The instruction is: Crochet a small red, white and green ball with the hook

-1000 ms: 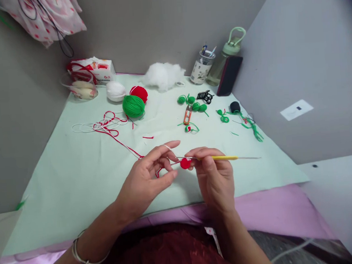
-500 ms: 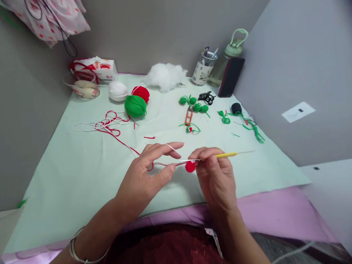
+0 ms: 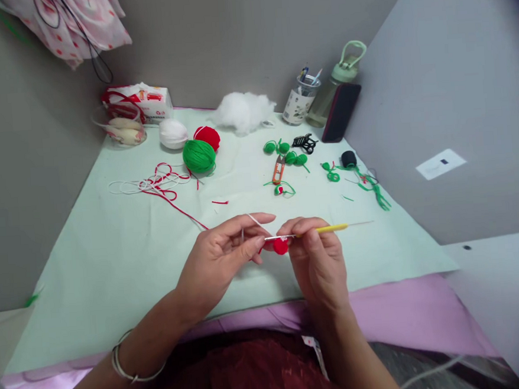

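Note:
My right hand (image 3: 318,255) grips a crochet hook (image 3: 328,229) with a yellow handle, its metal shaft pointing left. A small red crocheted piece (image 3: 280,246) with a bit of white at its top hangs at the shaft, against the right fingertips. My left hand (image 3: 228,253) is just left of it, thumb by the hook's tip and index finger stretched above. White yarn (image 3: 256,221) runs over the left index finger towards the piece. Red yarn (image 3: 185,214) trails from the left hand back across the table; its part inside the hand is hidden.
Green (image 3: 199,156), red (image 3: 207,138) and white yarn balls (image 3: 173,133) sit at back left, near white stuffing (image 3: 245,112). Orange thread snips (image 3: 278,170) lie among small green pieces. A pen cup (image 3: 298,104), bottle (image 3: 323,102) and phone (image 3: 341,113) stand at back right.
My left hand has moved slightly right, its thumb now at the hook's tip and its lower fingers curled near the red piece. My right hand has barely moved.

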{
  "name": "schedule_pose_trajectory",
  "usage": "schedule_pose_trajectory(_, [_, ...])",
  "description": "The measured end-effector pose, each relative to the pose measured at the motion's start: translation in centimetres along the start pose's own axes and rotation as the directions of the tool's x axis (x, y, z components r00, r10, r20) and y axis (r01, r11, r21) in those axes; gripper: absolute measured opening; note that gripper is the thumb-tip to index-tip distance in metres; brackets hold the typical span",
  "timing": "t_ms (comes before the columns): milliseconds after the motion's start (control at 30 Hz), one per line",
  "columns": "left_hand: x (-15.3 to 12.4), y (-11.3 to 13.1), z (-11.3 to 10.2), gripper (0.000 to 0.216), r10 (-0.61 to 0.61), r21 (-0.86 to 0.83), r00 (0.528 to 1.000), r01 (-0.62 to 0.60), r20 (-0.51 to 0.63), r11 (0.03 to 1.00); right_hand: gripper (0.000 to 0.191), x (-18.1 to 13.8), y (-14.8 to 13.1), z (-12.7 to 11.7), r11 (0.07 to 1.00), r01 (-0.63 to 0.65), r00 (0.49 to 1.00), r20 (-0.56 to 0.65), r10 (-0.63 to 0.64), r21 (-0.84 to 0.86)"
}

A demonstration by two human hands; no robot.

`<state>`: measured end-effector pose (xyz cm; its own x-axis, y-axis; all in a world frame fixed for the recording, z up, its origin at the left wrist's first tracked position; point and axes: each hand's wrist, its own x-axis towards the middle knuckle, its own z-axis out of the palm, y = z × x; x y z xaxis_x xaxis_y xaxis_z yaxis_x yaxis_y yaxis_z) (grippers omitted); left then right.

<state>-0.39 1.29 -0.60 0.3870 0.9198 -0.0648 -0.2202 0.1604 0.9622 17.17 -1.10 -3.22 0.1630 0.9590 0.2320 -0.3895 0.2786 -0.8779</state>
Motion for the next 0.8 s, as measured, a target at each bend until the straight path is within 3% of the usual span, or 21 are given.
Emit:
schedule_pose_trajectory(200, [-0.03, -0.09, -0.01, 0.020, 0.011, -0.048, 0.999, -0.009, 0.042, 0.999, 0.015, -0.12, -0.01, -0.03, 0.999, -0.018, 0.999, 0.032, 0.017, 0.044])
schedule_pose_trajectory(500, [0.06, 0.36, -0.47, 0.022, 0.016, 0.119, 1.000, -0.018, 0.016, 0.993, 0.018, -0.23, -0.20, -0.14, 1.000, -0.003, 0.999, 0.051, 0.004, -0.030])
schedule_pose_trajectory(800, [-0.15, 0.57, -0.46, 0.020, 0.028, 0.128, 0.999, -0.030, 0.021, 0.991, 0.017, -0.34, -0.32, -0.33, 0.998, 0.030, 0.994, 0.107, -0.025, -0.046])
